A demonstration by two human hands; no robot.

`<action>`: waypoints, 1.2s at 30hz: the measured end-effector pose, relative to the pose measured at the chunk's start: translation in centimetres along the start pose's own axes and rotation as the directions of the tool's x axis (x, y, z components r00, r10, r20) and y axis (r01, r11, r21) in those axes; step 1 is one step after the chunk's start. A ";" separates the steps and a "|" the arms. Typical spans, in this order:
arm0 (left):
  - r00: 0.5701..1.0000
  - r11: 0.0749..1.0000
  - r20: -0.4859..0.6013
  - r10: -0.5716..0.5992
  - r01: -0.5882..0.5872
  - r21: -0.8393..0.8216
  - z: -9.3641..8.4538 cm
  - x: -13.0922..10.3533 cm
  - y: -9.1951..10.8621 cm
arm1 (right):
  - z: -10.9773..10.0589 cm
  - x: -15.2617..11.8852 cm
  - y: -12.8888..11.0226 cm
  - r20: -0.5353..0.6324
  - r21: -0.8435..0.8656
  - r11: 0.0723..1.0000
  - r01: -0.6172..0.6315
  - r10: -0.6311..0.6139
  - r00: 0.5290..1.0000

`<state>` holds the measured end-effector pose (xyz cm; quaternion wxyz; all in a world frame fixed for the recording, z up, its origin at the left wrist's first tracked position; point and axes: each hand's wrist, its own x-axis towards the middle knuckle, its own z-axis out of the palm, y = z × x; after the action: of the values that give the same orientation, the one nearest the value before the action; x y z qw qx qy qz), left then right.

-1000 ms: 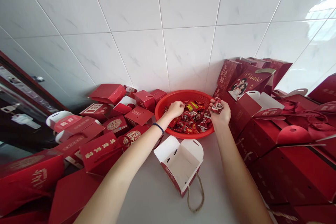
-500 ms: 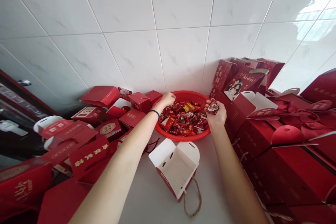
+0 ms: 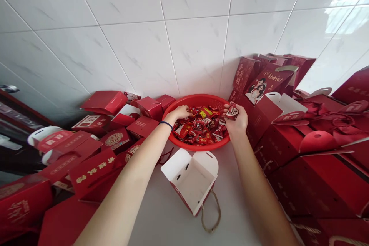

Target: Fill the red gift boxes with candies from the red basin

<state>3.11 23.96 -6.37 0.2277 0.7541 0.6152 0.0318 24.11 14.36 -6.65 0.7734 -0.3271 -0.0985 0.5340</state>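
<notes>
A red plastic basket [image 3: 198, 147] full of wrapped candies [image 3: 198, 127] stands against the tiled wall. My left hand [image 3: 180, 113] is inside its left edge, fingers bent down at the candies; whether it grips one is hidden. At the basket's right edge my right hand [image 3: 236, 118], palm up, holds a red candy packet [image 3: 232, 111] with white lettering. Below the basket, between my forearms, an open red box [image 3: 191, 180] with a white inside and a rope handle [image 3: 211, 223] has its flaps spread and shows no contents.
Red gift boxes [image 3: 105, 102] lie in a jumble on the left. More red boxes [image 3: 314, 184] are stacked on the right, with upright red bags [image 3: 266, 80] behind them near the white tiled wall [image 3: 196, 54]. Grey table surface [image 3: 227, 184] shows around the open box.
My left hand has moved from the basket's upper left rim down onto the candies. The right hand still holds its packet. The whole view has shifted slightly.
</notes>
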 end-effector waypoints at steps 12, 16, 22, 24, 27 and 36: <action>0.989 0.986 -0.113 0.091 -0.106 -0.127 0.7 -0.5 1.7 | 0.2 -0.5 -0.1 0.057 -0.048 0.999 0.007 -0.005 0.998; 0.974 0.922 -0.161 0.159 -0.205 -0.328 0.0 -0.9 2.4 | 0.2 -0.4 0.0 0.046 -0.066 0.998 -0.017 0.020 0.999; 0.961 0.784 -0.116 0.251 -0.272 -0.558 0.4 -2.0 4.2 | 0.1 -0.2 0.4 0.087 -0.122 0.991 -0.051 0.062 0.994; 0.954 0.745 -0.085 0.286 -0.277 -0.607 0.6 -2.4 4.8 | 0.2 -0.3 0.5 0.122 -0.142 0.988 -0.063 0.080 0.989; 0.936 0.689 -0.026 0.350 -0.276 -0.671 0.8 -3.2 5.7 | 0.3 -0.6 0.6 0.177 -0.183 0.979 -0.085 0.118 0.977; 0.932 0.803 0.024 0.362 -0.299 -0.515 0.1 -3.8 4.5 | 0.4 -0.4 0.7 0.071 -0.164 0.986 -0.012 0.023 0.997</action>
<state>6.33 19.69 -3.87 0.4442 0.7644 0.4294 0.1843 23.20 14.26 -6.73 0.7351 -0.3709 -0.1672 0.5423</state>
